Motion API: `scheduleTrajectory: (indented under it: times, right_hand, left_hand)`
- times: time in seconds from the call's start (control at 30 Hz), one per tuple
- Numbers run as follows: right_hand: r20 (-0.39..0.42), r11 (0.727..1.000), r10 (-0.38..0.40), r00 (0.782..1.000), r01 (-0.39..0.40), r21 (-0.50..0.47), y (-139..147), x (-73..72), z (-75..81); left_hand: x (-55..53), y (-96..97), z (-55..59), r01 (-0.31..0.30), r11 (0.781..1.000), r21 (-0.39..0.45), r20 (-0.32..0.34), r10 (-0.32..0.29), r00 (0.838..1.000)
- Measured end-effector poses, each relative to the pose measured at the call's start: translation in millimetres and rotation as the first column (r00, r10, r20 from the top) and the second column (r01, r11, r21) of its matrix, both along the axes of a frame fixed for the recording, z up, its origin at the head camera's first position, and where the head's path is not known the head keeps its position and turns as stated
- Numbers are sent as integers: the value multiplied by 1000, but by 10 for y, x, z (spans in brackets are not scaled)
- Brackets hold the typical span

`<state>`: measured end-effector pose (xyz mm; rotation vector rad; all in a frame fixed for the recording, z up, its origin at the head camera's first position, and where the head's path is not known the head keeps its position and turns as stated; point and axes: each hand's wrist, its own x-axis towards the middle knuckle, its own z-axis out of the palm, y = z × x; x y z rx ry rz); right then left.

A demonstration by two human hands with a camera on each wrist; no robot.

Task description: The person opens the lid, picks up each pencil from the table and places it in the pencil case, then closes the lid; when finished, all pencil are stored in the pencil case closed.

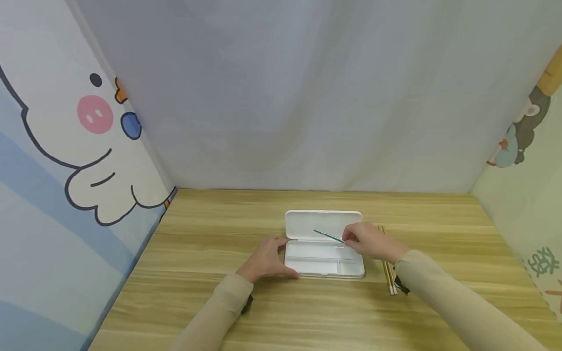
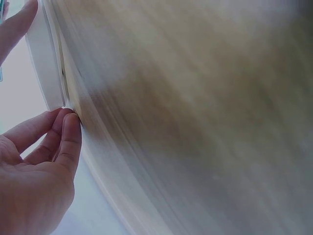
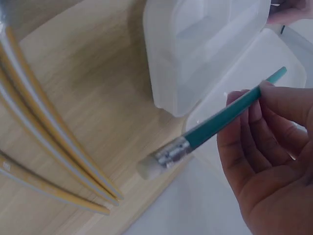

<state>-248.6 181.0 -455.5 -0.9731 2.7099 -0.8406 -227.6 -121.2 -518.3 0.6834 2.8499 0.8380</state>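
Observation:
An open white pencil case (image 1: 307,275) lies on the table, its lid (image 1: 303,224) folded back behind the compartments. My left hand (image 1: 265,258) spans the left end of the case and grips it, thumb at the front edge and fingers at the back. Above the right part of the case, my right hand (image 1: 373,241) pinches a teal pencil (image 3: 222,120) between thumb and fingers. The pencil slants, its white eraser (image 3: 150,166) towards the right wrist camera. No pencil shows in the visible compartments; my right hand covers the case's back right corner.
Yellow pencils (image 1: 388,273) with white erasers lie side by side on the wooden table (image 1: 210,214), right of the case and partly under my right wrist. A grey curtain (image 1: 263,97) hangs behind the table. Printed panels (image 1: 48,146) stand on both sides.

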Motion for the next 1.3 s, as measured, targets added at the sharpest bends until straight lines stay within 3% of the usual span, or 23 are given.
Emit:
scheduleTrajectory:
  times: [0.5, 0.73, 0.93, 1.3]
  right_hand:
    - [-23, 999, 49, 999, -48, 24, -263, -20, -180]
    - [-74, 996, 91, 993, -91, 4, -391, -23, -272]
    - [-80, 997, 73, 994, -71, 33, -468, -31, -362]
    - [-88, 994, 104, 991, -102, 31, -561, -21, -401]
  left_hand:
    - [1, 5, 32, 7, 1000, 19, -3, -7, 1000]
    - [2, 3, 15, -9, 1000, 14, 12, 9, 1000]
    - [1, -3, 15, -12, 1000, 4, 7, 12, 1000]
    - [29, 0, 57, -13, 1000, -16, 7, 13, 1000]
